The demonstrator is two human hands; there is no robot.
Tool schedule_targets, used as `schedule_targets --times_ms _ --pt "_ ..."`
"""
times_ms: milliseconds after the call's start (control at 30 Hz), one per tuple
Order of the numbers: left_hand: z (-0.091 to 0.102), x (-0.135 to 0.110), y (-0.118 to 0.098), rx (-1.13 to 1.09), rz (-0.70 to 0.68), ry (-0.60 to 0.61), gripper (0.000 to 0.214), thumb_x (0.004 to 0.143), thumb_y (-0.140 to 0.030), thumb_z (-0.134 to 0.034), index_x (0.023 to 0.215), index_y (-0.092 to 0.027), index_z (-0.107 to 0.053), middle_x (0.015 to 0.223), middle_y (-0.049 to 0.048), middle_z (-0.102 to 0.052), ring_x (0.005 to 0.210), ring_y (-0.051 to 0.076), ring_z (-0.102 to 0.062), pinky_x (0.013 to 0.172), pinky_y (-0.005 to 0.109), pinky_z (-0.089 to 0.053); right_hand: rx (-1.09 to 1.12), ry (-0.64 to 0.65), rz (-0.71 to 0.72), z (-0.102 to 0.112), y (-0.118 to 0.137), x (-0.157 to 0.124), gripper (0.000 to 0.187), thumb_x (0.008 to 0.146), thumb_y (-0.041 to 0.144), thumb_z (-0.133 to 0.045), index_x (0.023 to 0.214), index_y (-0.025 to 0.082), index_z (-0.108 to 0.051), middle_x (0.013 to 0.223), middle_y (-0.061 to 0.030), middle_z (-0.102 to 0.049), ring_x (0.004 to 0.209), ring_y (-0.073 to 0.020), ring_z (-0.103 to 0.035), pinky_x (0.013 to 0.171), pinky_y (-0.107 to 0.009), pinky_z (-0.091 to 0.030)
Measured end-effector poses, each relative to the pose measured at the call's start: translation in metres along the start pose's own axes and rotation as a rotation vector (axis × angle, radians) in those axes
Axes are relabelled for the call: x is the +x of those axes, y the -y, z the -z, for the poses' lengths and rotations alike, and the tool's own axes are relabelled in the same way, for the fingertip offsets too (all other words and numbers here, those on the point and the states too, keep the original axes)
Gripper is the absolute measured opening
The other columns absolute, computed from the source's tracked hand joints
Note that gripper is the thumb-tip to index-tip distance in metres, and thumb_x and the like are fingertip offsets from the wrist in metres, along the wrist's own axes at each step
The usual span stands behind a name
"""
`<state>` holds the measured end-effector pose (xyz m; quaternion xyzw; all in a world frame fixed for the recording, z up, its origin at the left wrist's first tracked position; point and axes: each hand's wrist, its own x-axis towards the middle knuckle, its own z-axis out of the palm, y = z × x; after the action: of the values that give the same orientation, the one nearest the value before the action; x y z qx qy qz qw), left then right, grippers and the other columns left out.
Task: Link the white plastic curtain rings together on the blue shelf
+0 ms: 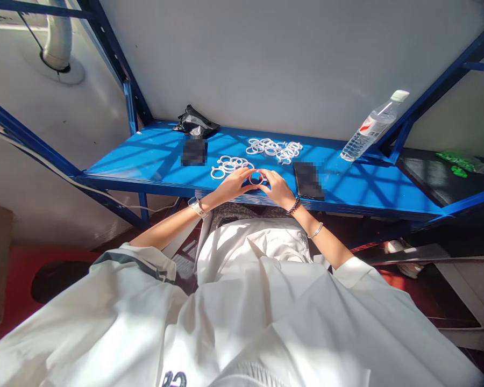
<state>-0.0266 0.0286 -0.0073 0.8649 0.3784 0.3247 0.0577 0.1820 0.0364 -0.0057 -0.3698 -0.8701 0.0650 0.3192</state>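
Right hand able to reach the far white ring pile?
Likely yes: the far pile lies beyond the right hand with nothing visible between, though that hand holds another ring.

The rings [269, 147] look like smooth white plastic with a slight gloss. Beneath them the blue worktop [149, 156] is smooth, with a soft sheen where sunlight strikes it. The blue frame [116, 59] appears to be painted metal. Thin, crinkled black plastic forms the bag [196, 121], its creases shiny. The bottle [370, 129] is clear, glossy plastic, ribbed low down. The person's garment [234, 301] is matt white cloth, softly creased. The bangle [315, 231] shines like polished metal; the dark bracelet [293, 206] is beaded. Behind, the grey wall [298, 64] is smooth and mostly matt.
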Motion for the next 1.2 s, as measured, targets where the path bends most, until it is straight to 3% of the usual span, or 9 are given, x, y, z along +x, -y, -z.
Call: schedule_targets --times_ms 500,1200 --pt "0.0031 0.0003 -0.0048 0.007 0.007 0.003 0.043 0.092 -0.046 -0.060 0.124 -0.017 -0.057 0.103 0.0107 -0.064 0.096 0.024 -0.062 0.087 0.039 -0.052 -0.053 0.015 -0.007 0.0019 0.0050 0.0008 0.028 0.091 0.021 -0.063 0.119 0.019 -0.060 0.106 -0.0102 -0.069 0.100 -0.0269 -0.063 0.088 -0.042 -0.053" --pt "0.0040 0.0005 -0.0047 0.023 -0.011 0.024 0.050 0.095 -0.051 -0.052 0.130 -0.015 -0.052 0.107 0.0130 -0.064 0.098 0.025 -0.062 0.088 0.040 -0.052 -0.073 0.014 -0.016 0.0009 0.0037 0.0002 0.032 0.091 0.023 -0.062 0.122 0.018 -0.058 0.107 -0.0122 -0.069 0.103 -0.0281 -0.063 0.090 -0.043 -0.053"
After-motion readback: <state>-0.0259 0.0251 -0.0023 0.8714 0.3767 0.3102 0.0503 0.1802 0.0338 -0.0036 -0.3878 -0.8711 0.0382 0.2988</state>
